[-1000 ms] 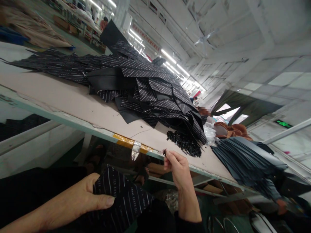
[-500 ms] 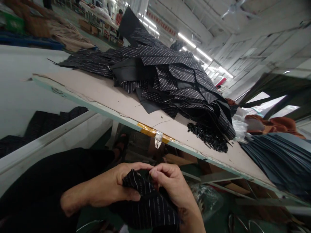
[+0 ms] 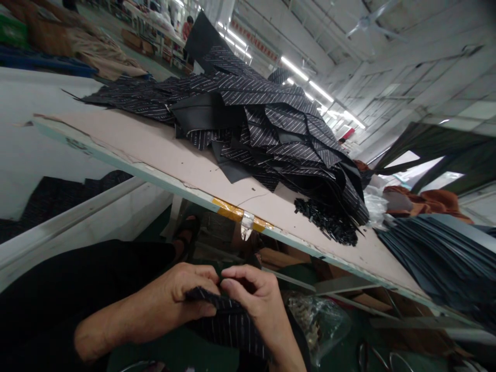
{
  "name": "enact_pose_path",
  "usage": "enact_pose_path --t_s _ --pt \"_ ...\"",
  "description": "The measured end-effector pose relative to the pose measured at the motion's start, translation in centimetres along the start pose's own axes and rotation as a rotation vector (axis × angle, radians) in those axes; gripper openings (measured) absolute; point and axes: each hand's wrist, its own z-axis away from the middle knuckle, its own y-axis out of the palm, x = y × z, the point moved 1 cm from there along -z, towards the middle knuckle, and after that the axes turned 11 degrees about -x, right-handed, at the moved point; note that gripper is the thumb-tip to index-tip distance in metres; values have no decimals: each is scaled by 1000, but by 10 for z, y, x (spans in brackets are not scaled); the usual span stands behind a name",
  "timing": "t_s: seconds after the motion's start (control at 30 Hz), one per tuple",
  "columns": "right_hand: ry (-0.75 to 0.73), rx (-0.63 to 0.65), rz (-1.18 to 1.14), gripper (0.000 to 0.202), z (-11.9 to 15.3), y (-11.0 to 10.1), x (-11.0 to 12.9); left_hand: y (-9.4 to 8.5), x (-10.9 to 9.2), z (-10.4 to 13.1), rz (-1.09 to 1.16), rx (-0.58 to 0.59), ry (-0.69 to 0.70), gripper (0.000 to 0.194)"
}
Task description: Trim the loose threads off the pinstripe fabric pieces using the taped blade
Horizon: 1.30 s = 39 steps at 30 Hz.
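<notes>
Below the table edge, my left hand (image 3: 186, 292) grips a dark striped fabric piece (image 3: 228, 323) between thumb and fingers. My right hand (image 3: 251, 289) is at the fabric's right side, its thumb and index finger nearly together close to the left fingertips; whether anything small is between them cannot be made out. The fabric hangs below both hands, over the lap. On the table lies a large heap of dark striped fabric pieces (image 3: 287, 98), with a small pile of shiny black bits (image 3: 329, 222) at its front right.
The tilted-looking table (image 3: 127, 139) has a metal clip (image 3: 247, 226) taped to its edge. Stacked dark sheets (image 3: 434, 258) and brown cloth (image 3: 437, 201) lie to the right. A clear plastic bag (image 3: 321, 325) sits under the table. A person (image 3: 187, 28) is far behind.
My hands have moved slightly left, and the fabric's upper edge has folded lower. My right thumb and index finger have come away from the left index fingertip. The view has shifted slightly.
</notes>
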Motion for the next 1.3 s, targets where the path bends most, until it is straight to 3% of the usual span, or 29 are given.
enact_pose_path --t_s 0.13,0.27,0.47,0.67,0.9,1.3 --pt "-363 -151 132 19 -6 -2 10 -2 -3 1 101 -49 -92 26" --pt "-573 -327 258 12 -16 -4 14 -5 -7 3 236 -144 -241 28" --pt "-895 -345 480 18 -31 -4 14 -10 -10 3 361 -145 -382 14" --pt "-906 -346 520 20 -34 -1 11 -11 -11 4 395 -146 -433 12" --pt "-903 -345 524 20 -35 -1 11 -12 -17 6 411 -238 -523 8" --pt "-885 -347 552 21 -34 2 13 -13 -15 6 444 -221 -567 8"
